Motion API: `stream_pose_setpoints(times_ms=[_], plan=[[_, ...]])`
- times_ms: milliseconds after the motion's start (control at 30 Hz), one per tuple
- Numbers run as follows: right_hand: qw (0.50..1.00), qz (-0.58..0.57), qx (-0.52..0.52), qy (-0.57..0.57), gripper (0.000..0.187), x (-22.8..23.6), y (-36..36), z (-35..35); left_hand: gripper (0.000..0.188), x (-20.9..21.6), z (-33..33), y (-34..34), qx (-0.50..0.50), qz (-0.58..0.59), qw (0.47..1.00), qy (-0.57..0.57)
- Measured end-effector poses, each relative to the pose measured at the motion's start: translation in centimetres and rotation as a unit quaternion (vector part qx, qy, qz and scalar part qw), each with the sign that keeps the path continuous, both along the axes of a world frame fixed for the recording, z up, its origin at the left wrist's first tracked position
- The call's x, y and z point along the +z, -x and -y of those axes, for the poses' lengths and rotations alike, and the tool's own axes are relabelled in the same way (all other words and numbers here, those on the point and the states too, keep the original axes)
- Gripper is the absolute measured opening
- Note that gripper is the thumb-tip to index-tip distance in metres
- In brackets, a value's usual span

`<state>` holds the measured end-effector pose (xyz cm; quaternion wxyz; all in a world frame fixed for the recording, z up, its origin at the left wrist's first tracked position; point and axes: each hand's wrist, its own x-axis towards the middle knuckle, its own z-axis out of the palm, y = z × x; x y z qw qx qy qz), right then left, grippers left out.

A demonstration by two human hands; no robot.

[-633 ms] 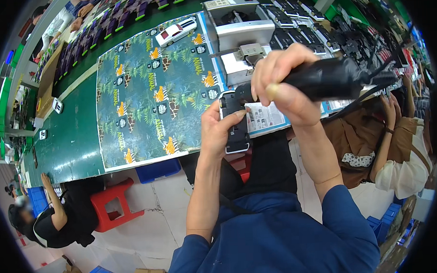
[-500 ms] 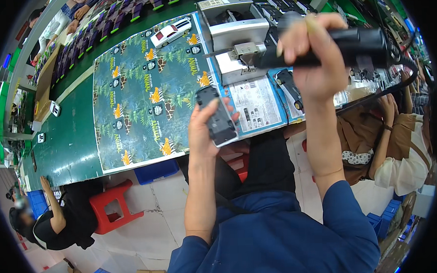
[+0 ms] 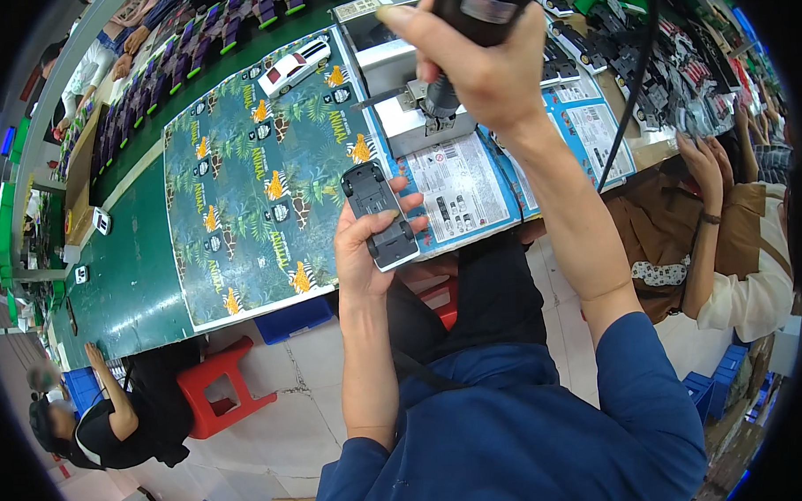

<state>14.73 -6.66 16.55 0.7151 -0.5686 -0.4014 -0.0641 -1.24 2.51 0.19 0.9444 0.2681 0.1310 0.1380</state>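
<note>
Fingers of the left hand (image 3: 366, 252) curl around one toy car chassis (image 3: 380, 216), held underside up above the desk (image 3: 128, 278) edge, its four black wheels showing. Raised higher, the right hand (image 3: 478, 67) has its fingers wrapped tight around one black electric screwdriver (image 3: 464, 19), whose cable (image 3: 630, 92) trails down to the right. One white toy car (image 3: 294, 67) lies on a jungle-printed cardboard sheet (image 3: 240, 194). Two blue printed cards (image 3: 470, 191) lie beside it on the desk. One red stool (image 3: 220, 389) stands on the floor, near blue bins (image 3: 293, 320); what they contain cannot be seen.
</note>
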Motion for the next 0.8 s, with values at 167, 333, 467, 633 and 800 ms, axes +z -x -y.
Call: stream_pose_setpoints(times_ms=[167, 333, 467, 633, 800], plan=[[0.995, 0.068, 0.005, 0.069, 0.016, -2.1, -2.3, 0.2, 0.059, -0.3, 0.3, 0.1, 0.012, 0.001, 0.999, 0.036], [0.971, -0.180, 0.146, -0.056, 0.016, -3.6, 0.9, 3.5, 0.058, 0.2, 0.3, -0.3, 0.025, -0.035, 0.998, -0.037], [0.948, -0.182, 0.234, -0.114, 0.017, -3.8, 4.5, 4.2, 0.055, 0.8, 0.2, -0.7, 0.039, -0.040, 0.998, 0.002], [0.954, -0.197, 0.201, -0.105, 0.015, -4.3, 6.7, 3.9, 0.056, -0.2, 0.1, -1.0, 0.069, -0.042, 0.997, 0.021], [0.949, -0.214, 0.202, -0.111, 0.014, -4.8, 7.1, 3.5, 0.057, -0.3, 0.2, -0.8, 0.049, -0.025, 0.998, 0.025]])
